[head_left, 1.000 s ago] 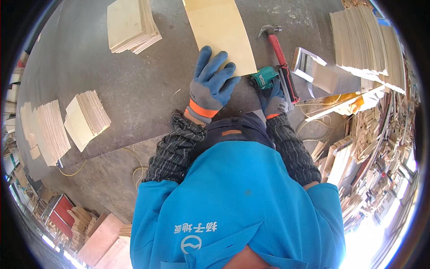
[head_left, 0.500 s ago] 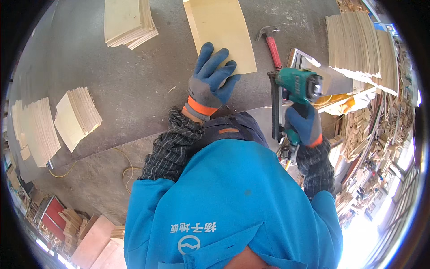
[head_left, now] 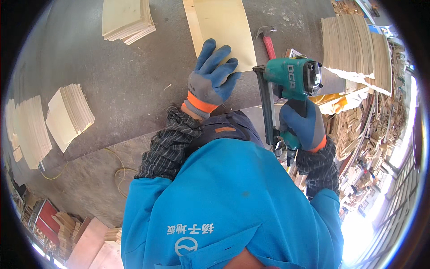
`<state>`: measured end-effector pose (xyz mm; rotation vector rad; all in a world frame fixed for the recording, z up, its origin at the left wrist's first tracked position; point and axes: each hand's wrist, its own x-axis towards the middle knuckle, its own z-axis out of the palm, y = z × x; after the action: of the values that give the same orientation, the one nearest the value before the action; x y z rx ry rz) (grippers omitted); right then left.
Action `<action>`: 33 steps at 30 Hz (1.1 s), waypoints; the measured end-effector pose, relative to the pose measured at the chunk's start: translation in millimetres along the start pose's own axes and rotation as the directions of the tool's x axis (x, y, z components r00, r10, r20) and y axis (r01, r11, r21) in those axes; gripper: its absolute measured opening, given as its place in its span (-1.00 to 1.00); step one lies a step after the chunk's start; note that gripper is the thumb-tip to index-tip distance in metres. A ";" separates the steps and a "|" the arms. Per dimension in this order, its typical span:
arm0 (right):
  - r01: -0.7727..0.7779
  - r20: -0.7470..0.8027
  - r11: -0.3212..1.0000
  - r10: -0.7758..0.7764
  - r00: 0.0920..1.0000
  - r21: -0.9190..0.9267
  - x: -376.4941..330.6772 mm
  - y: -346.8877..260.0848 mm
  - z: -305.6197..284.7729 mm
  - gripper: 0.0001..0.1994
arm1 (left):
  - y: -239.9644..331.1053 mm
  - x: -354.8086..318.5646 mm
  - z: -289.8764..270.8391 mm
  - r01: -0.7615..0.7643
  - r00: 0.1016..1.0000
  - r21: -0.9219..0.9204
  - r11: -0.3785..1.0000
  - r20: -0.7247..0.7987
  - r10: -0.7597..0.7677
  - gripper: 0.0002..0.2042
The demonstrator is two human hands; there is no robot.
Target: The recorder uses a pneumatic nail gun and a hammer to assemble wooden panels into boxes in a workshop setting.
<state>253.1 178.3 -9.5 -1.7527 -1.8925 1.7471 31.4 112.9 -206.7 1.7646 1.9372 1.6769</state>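
My left hand (head_left: 212, 80), in a blue and grey work glove, lies with fingers spread on the near end of a pale wooden panel (head_left: 224, 27). A lighter strip runs along the panel's left edge. In my gloved right hand (head_left: 309, 124) is a green nail gun (head_left: 289, 76), my fingers wrapped round its handle. Its long dark magazine points toward my body, just off the table's near edge. A red-handled claw hammer (head_left: 268, 44) lies on the table beyond the gun, partly covered by it.
The dark table (head_left: 130, 80) carries stacks of thin boards: one at the far left (head_left: 125, 20), several at the left (head_left: 71, 112), and tall ones at the right (head_left: 349, 47). A yellow hose (head_left: 117, 168) lies on the floor. Wood scraps (head_left: 374, 130) are heaped at the right.
My right hand has brought the nail gun a little left and it looks larger, covering more of the hammer. My left hand stays on the panel; the view has shifted slightly.
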 end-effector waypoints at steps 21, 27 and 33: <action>-0.053 -0.055 0.998 0.054 0.997 0.014 0.3 -8.8 9.0 -0.60 | -3.6 -1.5 1.6 -0.006 1.000 -0.009 1.000 0.010 0.006 -0.67; -0.064 -0.036 0.998 0.064 0.997 0.004 0.6 -9.1 8.2 -0.60 | -4.6 -1.4 3.5 -0.025 1.000 0.004 1.000 -0.008 0.025 -0.69; -0.060 -0.036 0.987 0.066 0.997 0.146 0.0 -10.3 11.1 -0.60 | -2.5 1.7 0.1 -0.035 0.999 0.005 0.999 -0.002 0.035 -0.70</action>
<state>239.1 173.6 -6.5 -1.8002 -1.6660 1.8037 29.1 114.8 -207.4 1.8099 1.9234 1.6869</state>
